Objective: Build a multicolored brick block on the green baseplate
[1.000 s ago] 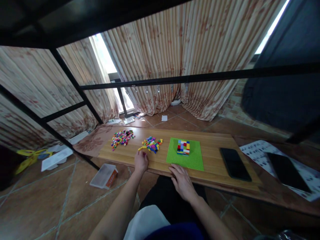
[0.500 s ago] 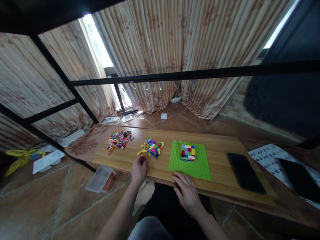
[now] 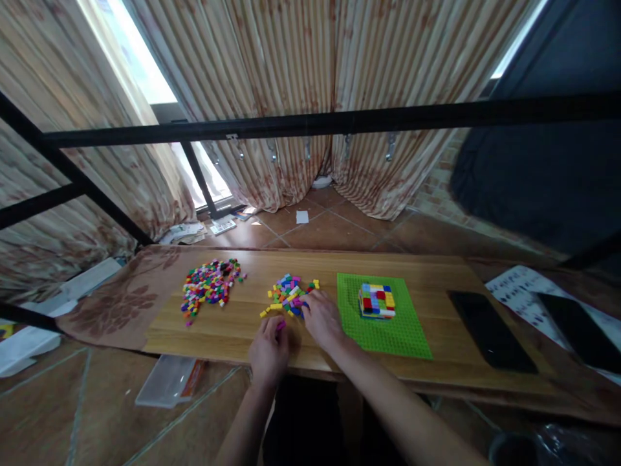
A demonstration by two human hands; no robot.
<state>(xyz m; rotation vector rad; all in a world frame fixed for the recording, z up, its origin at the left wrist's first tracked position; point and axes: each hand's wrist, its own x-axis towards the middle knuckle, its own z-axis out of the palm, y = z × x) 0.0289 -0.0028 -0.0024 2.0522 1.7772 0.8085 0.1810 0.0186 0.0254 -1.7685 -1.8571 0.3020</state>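
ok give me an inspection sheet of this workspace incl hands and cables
Surface: wood board, green plate lying on it
Job's things: left pile and middle pile of loose blocks; block build on the green plate
Clutter: dark device on the board; second device on a printed sheet; plastic tub on the floor
Hands: left hand pinches a purple block; right hand has its fingers at the middle pile
Cables: nothing seen
Surroundings: curtains, black rail, tiled floor

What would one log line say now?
left hand: holding purple brick; right hand: at smaller brick pile; brick block: on green baseplate
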